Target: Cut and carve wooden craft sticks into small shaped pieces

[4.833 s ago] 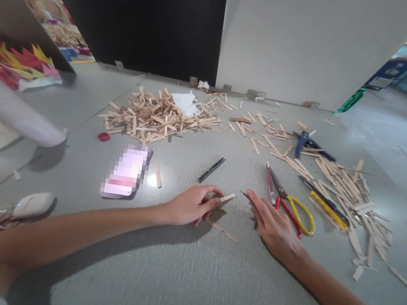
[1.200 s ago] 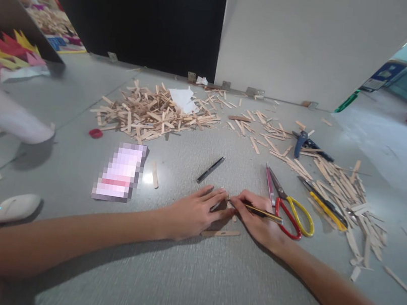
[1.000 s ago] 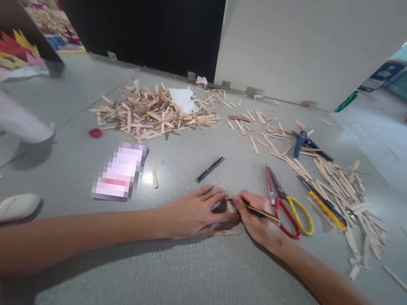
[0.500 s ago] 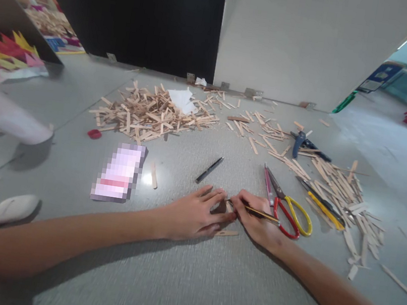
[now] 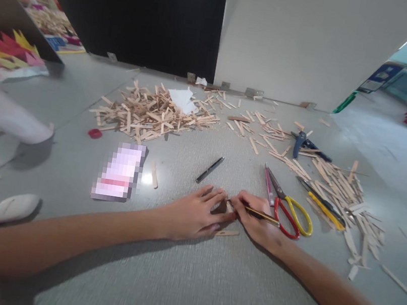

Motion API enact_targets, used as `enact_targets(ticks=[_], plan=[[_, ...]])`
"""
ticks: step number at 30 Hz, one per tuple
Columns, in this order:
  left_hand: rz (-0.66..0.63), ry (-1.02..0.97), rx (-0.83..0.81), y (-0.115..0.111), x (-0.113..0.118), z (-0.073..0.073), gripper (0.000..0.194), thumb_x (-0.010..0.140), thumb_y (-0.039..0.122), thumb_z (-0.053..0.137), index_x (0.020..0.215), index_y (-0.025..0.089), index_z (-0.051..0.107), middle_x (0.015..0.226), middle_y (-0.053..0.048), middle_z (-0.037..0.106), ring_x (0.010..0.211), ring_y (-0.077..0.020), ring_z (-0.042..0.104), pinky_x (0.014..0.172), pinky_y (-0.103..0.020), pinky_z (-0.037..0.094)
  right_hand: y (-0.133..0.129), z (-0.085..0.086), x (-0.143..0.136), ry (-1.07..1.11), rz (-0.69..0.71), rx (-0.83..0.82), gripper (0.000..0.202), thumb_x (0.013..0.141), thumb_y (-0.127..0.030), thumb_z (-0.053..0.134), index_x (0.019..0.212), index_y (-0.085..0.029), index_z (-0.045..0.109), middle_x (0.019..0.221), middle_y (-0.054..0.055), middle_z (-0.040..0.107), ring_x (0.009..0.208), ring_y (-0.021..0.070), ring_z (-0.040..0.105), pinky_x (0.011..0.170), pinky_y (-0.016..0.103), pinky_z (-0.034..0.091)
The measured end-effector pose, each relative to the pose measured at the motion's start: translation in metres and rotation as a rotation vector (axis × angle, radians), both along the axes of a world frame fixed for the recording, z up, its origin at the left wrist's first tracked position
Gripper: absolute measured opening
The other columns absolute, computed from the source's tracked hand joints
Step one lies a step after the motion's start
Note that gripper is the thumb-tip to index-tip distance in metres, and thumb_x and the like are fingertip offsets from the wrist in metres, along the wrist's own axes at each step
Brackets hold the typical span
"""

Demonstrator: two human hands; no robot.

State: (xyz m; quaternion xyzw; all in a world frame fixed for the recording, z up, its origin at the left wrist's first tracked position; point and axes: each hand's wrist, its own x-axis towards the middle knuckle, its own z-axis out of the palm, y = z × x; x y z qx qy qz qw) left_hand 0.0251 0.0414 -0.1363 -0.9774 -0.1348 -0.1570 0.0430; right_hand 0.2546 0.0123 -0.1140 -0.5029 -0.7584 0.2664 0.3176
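Note:
My right hand (image 5: pixel 255 215) is closed on a dark and yellow pencil (image 5: pixel 261 215), its tip at a small wooden piece (image 5: pixel 229 207) between my hands. My left hand (image 5: pixel 196 213) lies on the table with its fingers spread, the fingertips on or beside that piece and partly hiding it. A flat wooden stick (image 5: pixel 227 233) sticks out from under my left fingers. Beyond my hands lies a black pen (image 5: pixel 209 169). Scissors with red and yellow handles (image 5: pixel 288 216) rest just right of my right hand.
A heap of wooden sticks (image 5: pixel 155 115) with white paper (image 5: pixel 183 99) lies at the back. More sticks, a yellow cutter (image 5: pixel 327 210) and blue pliers (image 5: pixel 299 144) are at the right. At the left are a blurred pink item (image 5: pixel 120 173), a white mouse (image 5: pixel 15 208) and a rolled tube (image 5: pixel 11 111).
The pencil tip and my right fingers have shifted very slightly. Everything else looks the same.

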Motion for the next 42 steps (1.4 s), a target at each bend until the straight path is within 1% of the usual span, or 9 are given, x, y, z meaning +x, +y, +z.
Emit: enact_targets(ticks=[5, 12, 15, 20, 25, 29, 32, 37, 42], plan=[[0.007, 0.048, -0.009, 0.000, 0.001, 0.001, 0.048, 0.114, 0.038, 0.040, 0.157, 0.020, 0.052, 0.146, -0.023, 0.062, 0.140, -0.0373, 0.057, 0.116, -0.052, 0.046, 0.000, -0.003, 0.000, -0.008, 0.002, 0.024, 0.050, 0.112, -0.053, 0.041, 0.069, -0.027, 0.036, 0.059, -0.006, 0.042, 0.052, 0.0143, 0.044, 0.052, 0.028, 0.035], [0.005, 0.063, -0.068, -0.002, -0.001, 0.001, 0.053, 0.116, 0.040, 0.039, 0.166, 0.023, 0.040, 0.157, -0.023, 0.058, 0.146, -0.0373, 0.055, 0.121, -0.054, 0.038, 0.001, -0.002, -0.002, -0.027, -0.015, 0.025, 0.055, 0.112, -0.061, 0.036, 0.068, -0.027, 0.035, 0.057, -0.006, 0.042, 0.052, 0.0141, 0.042, 0.052, 0.028, 0.034], [0.000, 0.050, -0.075, -0.003, 0.000, 0.004, 0.052, 0.116, 0.038, 0.041, 0.166, 0.025, 0.042, 0.157, -0.023, 0.058, 0.146, -0.0376, 0.056, 0.121, -0.055, 0.037, 0.001, 0.002, -0.004, -0.029, -0.027, 0.012, 0.057, 0.112, -0.062, 0.034, 0.068, -0.027, 0.036, 0.056, -0.005, 0.044, 0.051, 0.0138, 0.043, 0.050, 0.028, 0.034], [0.009, 0.061, -0.051, -0.005, 0.002, 0.005, 0.051, 0.115, 0.039, 0.043, 0.163, 0.022, 0.047, 0.151, -0.025, 0.063, 0.142, -0.0400, 0.059, 0.118, -0.056, 0.040, 0.001, 0.002, -0.004, -0.040, -0.029, 0.000, 0.056, 0.111, -0.063, 0.037, 0.068, -0.027, 0.040, 0.056, -0.005, 0.047, 0.051, 0.0139, 0.047, 0.050, 0.028, 0.034], [0.040, 0.088, -0.036, -0.006, 0.002, 0.001, 0.052, 0.114, 0.041, 0.047, 0.163, 0.023, 0.045, 0.153, -0.023, 0.061, 0.142, -0.0389, 0.059, 0.119, -0.057, 0.041, 0.001, -0.004, -0.004, -0.035, -0.026, 0.029, 0.052, 0.112, -0.056, 0.036, 0.068, -0.027, 0.036, 0.057, -0.005, 0.045, 0.051, 0.0140, 0.044, 0.052, 0.028, 0.036], [0.045, 0.103, -0.026, -0.010, 0.003, 0.006, 0.052, 0.113, 0.038, 0.046, 0.161, 0.018, 0.046, 0.152, -0.028, 0.061, 0.141, -0.0425, 0.059, 0.115, -0.058, 0.042, 0.000, -0.006, -0.004, -0.024, -0.013, 0.047, 0.047, 0.112, -0.049, 0.037, 0.070, -0.027, 0.035, 0.059, -0.005, 0.046, 0.052, 0.0139, 0.044, 0.053, 0.028, 0.036], [0.065, 0.114, -0.013, -0.014, 0.006, 0.009, 0.052, 0.113, 0.041, 0.043, 0.158, 0.015, 0.048, 0.149, -0.030, 0.062, 0.140, -0.0449, 0.060, 0.113, -0.059, 0.043, -0.001, -0.007, -0.004, -0.019, -0.010, 0.060, 0.046, 0.112, -0.046, 0.037, 0.070, -0.027, 0.035, 0.059, -0.005, 0.046, 0.053, 0.0140, 0.044, 0.054, 0.028, 0.037], [0.083, 0.106, -0.011, -0.016, 0.007, 0.011, 0.051, 0.113, 0.041, 0.044, 0.157, 0.016, 0.050, 0.149, -0.029, 0.062, 0.140, -0.0443, 0.060, 0.112, -0.058, 0.044, -0.002, -0.008, -0.005, -0.023, -0.013, 0.072, 0.043, 0.111, -0.041, 0.038, 0.071, -0.027, 0.035, 0.061, -0.004, 0.048, 0.054, 0.0144, 0.044, 0.054, 0.028, 0.037], [0.082, 0.097, -0.032, -0.015, 0.006, 0.009, 0.051, 0.112, 0.041, 0.046, 0.157, 0.017, 0.050, 0.149, -0.029, 0.062, 0.139, -0.0447, 0.060, 0.112, -0.058, 0.043, -0.003, -0.004, -0.007, -0.029, -0.024, 0.076, 0.041, 0.110, -0.037, 0.037, 0.071, -0.027, 0.033, 0.059, -0.005, 0.043, 0.052, 0.0139, 0.042, 0.053, 0.028, 0.035]])
